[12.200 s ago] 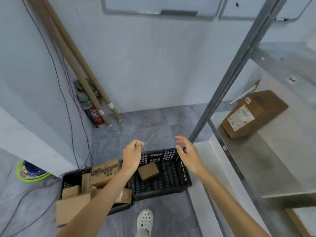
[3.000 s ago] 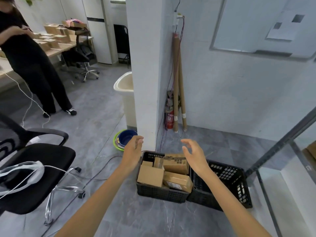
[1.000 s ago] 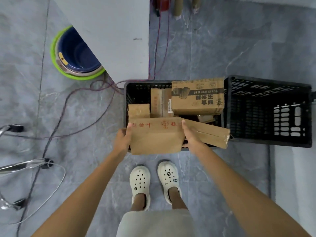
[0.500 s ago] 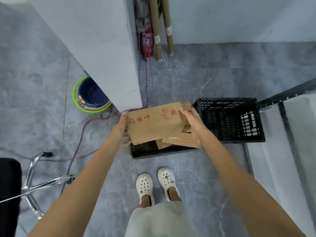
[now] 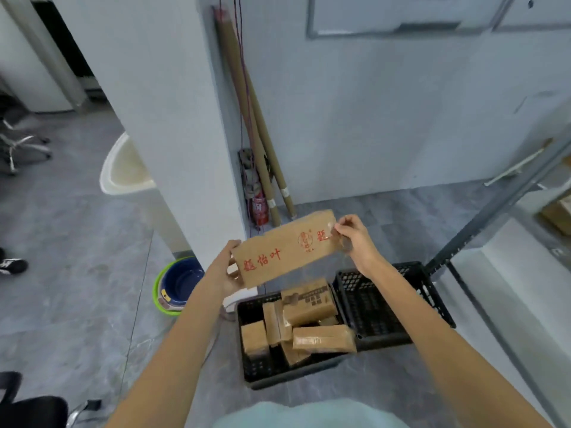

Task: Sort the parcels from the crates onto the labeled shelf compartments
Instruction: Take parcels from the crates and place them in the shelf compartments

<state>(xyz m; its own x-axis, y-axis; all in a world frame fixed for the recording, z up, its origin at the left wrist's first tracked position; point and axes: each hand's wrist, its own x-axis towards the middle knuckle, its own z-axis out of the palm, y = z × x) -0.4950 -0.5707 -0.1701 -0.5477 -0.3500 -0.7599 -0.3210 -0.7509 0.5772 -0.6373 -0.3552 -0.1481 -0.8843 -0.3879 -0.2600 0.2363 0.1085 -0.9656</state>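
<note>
Brown parcel (image 5: 285,250) (red print) aloft between left hand (image 5: 222,271) and right hand (image 5: 352,239), fingers round either end, above the crate (image 5: 262,369).

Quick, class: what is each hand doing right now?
Left hand: grips the left end of the parcel.
Right hand: pinches the parcel's right end.

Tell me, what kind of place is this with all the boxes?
Most likely a parcel-sorting corner of an office. A black crate on the floor holds brown cardboard parcels, a metal shelf rack stands on the right, and an office chair sits far left.
</note>
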